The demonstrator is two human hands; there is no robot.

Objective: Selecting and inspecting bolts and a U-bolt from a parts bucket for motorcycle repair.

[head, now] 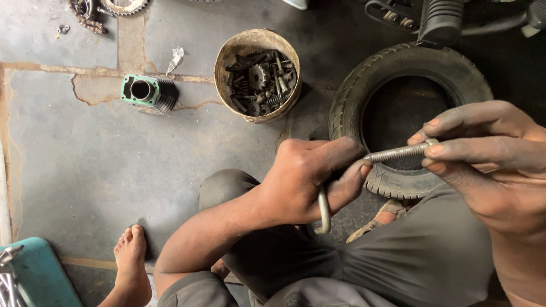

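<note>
A teal object (40,276) is cut off at the near left corner, metal rods beside it only partly seen. A bare foot (132,253) rests on the cracked concrete floor (85,165). Farther off lies a finned engine cylinder (149,92) with a green gasket face; a chain and sprocket (108,10) are clipped by the far edge. A round tin (257,74) holds a jumble of springs, gears and bolts, too tangled to sort out. The left hand (310,179) is clenched around a bent steel bolt (364,170), hiding its middle; the curved end pokes out below the fist. The right hand (483,153) pinches the threaded tip between the fingertips. A small tyre (352,96) lies behind both hands, its near rim blocked by them. Dark machinery at the far right is hard to identify.
</note>
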